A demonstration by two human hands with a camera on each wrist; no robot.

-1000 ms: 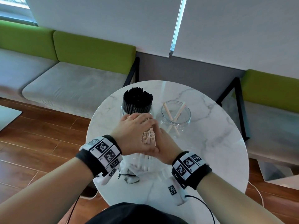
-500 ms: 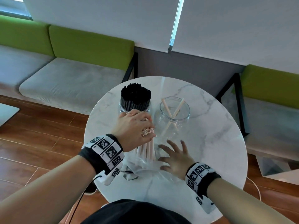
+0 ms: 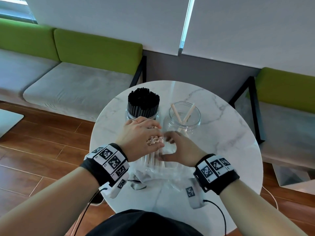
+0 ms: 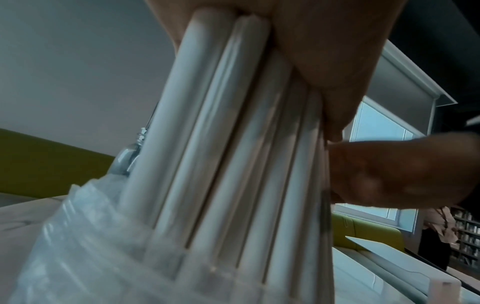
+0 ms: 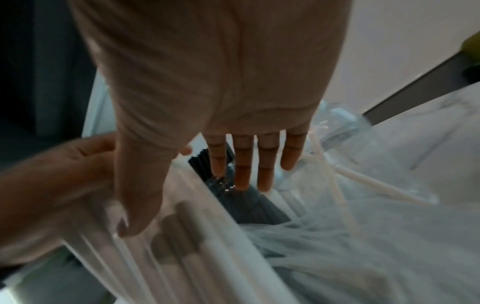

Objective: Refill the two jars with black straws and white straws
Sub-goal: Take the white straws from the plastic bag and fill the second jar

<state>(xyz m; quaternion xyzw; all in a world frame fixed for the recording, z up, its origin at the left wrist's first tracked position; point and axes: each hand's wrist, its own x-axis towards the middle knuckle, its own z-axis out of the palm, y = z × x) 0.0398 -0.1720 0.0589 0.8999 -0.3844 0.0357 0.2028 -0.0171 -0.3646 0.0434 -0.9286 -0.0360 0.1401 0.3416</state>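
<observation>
My left hand (image 3: 141, 135) grips the top of a bundle of white straws (image 3: 154, 154), which stands upright with its lower end in a clear plastic bag (image 3: 153, 176). My right hand (image 3: 177, 145) lies against the bundle's right side, fingers straight and thumb touching the straws (image 5: 194, 246). In the left wrist view the straws (image 4: 233, 144) run down into the bag (image 4: 78, 236). Behind my hands stand two clear jars: the left jar (image 3: 129, 113) is packed with black straws (image 3: 143, 101), while the right jar (image 3: 185, 116) holds two white straws.
Everything stands on a small round marble table (image 3: 230, 142) whose edge is close on all sides. Grey benches with green backrests (image 3: 97, 48) run along the wall behind it. Wrist cables hang off the table's near edge. A person (image 4: 439, 232) stands far off.
My right hand has left the bag, where it lay flat half a second ago, and come back to the bundle's right side. My left hand keeps its grip on the straws.
</observation>
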